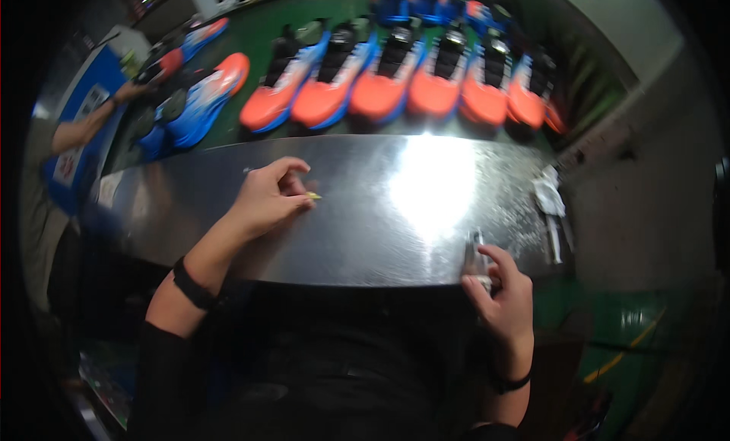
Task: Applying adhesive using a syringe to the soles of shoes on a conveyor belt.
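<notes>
My left hand [266,196] is over the metal worktop [342,251], left of its middle. Its thumb and fingers are bent, and a small yellow-green piece [313,195] shows at the thumb tip; blur hides its kind. By the near edge on the right, my right hand [508,296] curls its thumb and index finger around a small clear-and-grey object [477,260]. This looks like a little bottle or holder, too blurred to name surely. A row of orange-and-blue sports shoes [386,91] stands beyond the worktop, toes toward me.
A white crumpled cloth or paper [549,191] lies at the worktop's right end, beside a thin white stick [553,239]. More shoes [199,106] stand at the far left, where another person's hand [131,91] reaches toward one. A grey wall [646,182] borders the right side.
</notes>
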Demonstrator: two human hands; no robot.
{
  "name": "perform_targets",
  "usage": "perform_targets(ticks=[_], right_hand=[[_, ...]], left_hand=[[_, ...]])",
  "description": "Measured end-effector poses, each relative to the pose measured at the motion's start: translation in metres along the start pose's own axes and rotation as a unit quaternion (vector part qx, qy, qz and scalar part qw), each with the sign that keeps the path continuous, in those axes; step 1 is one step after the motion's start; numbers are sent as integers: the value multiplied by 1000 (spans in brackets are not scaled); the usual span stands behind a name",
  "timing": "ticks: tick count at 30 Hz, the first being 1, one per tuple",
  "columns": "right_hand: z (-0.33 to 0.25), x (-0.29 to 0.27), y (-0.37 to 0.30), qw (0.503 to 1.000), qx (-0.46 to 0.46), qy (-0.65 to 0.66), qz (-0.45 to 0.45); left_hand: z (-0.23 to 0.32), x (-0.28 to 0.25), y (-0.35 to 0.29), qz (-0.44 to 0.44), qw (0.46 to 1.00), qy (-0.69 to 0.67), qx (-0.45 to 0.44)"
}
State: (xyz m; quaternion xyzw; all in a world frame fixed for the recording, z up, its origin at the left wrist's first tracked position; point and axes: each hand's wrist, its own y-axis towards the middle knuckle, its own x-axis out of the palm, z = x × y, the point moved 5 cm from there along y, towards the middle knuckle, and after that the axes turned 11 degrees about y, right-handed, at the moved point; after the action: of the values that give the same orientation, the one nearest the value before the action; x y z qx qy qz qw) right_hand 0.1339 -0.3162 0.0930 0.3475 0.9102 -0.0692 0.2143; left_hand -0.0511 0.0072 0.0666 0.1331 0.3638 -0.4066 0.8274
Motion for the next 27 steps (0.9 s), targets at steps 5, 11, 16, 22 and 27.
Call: perform_targets(ticks=[5, 11, 16, 22, 27], right_hand=[[-42, 53, 0, 974, -160, 147, -58], [-102, 132, 11, 908, -339, 171, -174], [-142, 84, 20, 918, -372, -4, -136], [-215, -127, -5, 762, -499, -252, 328], [-317, -271, -33, 712, -473, -220, 470]], left_hand=[[17, -29, -41, -1, 990, -137, 39], [69, 19, -95, -161, 914, -356, 106], [62, 6, -82, -91, 822, -553, 102], [44, -2, -90, -81, 830, -548, 74], [22, -7, -95, -51, 827, -559, 45]])
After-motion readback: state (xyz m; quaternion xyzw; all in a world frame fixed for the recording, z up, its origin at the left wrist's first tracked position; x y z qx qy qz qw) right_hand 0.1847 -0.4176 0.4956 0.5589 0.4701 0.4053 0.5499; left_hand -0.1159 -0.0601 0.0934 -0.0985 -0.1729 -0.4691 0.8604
